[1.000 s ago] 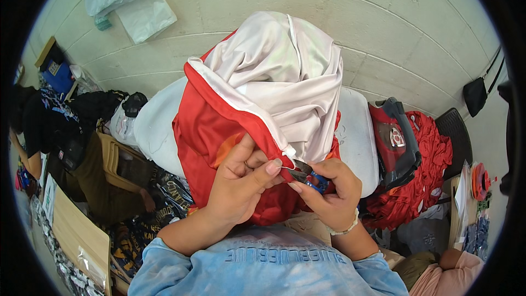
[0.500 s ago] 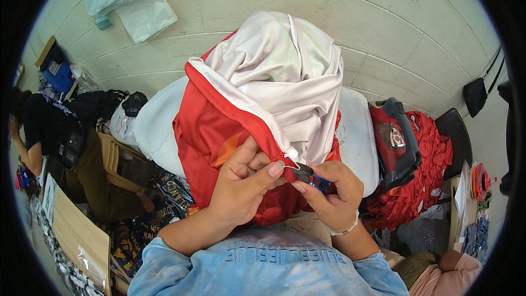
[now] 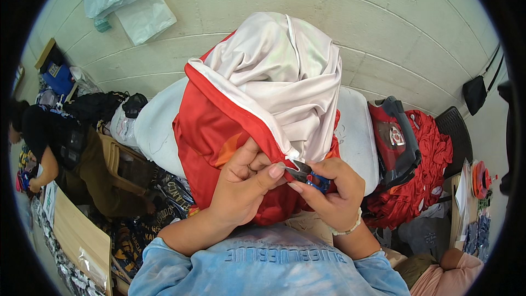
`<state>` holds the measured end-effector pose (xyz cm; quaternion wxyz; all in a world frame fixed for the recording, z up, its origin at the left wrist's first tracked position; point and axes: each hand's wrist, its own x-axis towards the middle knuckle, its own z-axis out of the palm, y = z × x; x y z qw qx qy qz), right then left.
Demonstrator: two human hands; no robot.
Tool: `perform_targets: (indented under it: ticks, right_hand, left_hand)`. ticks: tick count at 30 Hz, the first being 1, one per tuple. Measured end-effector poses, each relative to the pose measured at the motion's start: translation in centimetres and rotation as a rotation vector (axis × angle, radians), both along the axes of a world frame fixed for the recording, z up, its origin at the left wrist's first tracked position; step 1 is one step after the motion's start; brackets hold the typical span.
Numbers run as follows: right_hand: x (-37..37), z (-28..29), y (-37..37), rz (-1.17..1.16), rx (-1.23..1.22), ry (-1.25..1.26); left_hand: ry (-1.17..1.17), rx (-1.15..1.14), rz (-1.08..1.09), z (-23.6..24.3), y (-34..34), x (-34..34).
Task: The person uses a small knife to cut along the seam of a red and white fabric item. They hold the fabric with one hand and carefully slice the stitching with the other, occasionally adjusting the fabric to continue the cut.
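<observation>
A red garment (image 3: 200,131) with a white inner side (image 3: 257,77) is draped in a heap in front of me. My left hand (image 3: 238,186) pinches the red hem near its corner, thumb against fingers, where a thin white strand loops by the thumb tip. My right hand (image 3: 338,193) is closed on small thread snips (image 3: 318,182) with a blue handle. Their dark blades point left, right beside my left thumb at the white end of the hem. Whether the blades touch the strand is too small to tell.
Under the garment is a pale padded board (image 3: 156,126). To the right stands a red and grey iron (image 3: 390,140), beside a pile of red cloth (image 3: 427,148). At the left a person in dark clothes (image 3: 82,153) bends near a wooden tabletop (image 3: 79,235).
The snips have turned a little in my right hand, and their blades now point up toward the hem corner. My left hand stays put. The person at the left has reached an arm forward.
</observation>
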<state>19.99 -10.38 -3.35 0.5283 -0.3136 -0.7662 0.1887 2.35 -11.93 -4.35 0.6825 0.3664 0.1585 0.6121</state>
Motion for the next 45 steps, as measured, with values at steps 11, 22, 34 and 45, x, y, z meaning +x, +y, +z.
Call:
perform_targets:
  ticks: [11,22,34,45]
  right_hand:
    - [-0.18,0.21,0.15,0.018,0.002,0.017]
    - [-0.19,-0.05,0.36,0.001,-0.012,0.001]
    - [-0.05,0.13,0.37,0.018,-0.011,0.001]
    - [0.10,0.60,0.17,0.012,-0.051,-0.016]
  left_hand:
    - [-0.014,-0.024,-0.033,0.03,-0.05,-0.02]
    - [0.062,-0.043,0.000,-0.28,0.00,-0.02]
    - [0.104,0.043,0.027,-0.48,0.00,0.00]
    - [0.271,0.205,0.126,-0.67,-0.05,0.00]
